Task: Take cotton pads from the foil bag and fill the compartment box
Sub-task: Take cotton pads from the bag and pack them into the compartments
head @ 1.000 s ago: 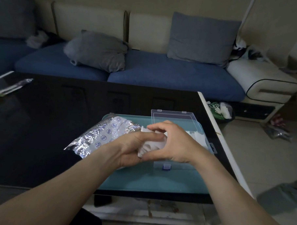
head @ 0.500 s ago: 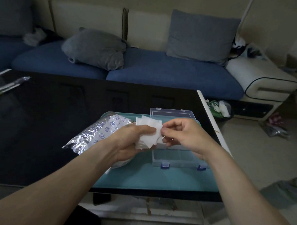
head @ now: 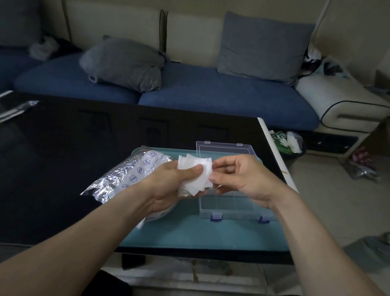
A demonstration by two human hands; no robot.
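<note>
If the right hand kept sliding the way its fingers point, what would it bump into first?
The right hand points leftward, so it would probably meet the stack of cotton pads first, which the left hand holds. Its fingertips already seem to touch the stack's edge.

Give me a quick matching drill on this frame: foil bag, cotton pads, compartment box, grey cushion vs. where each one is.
Things:
1. foil bag
2. cotton pads
3. compartment box
4. grey cushion

Places:
A. on the blue sofa
B. held in the left hand, right hand pinching at the edge
C. lid open, on the teal mat under the right hand
D. lying on the table under the left forearm

Pairs: 1-D, 2-B, 3-C, 4-A
</note>
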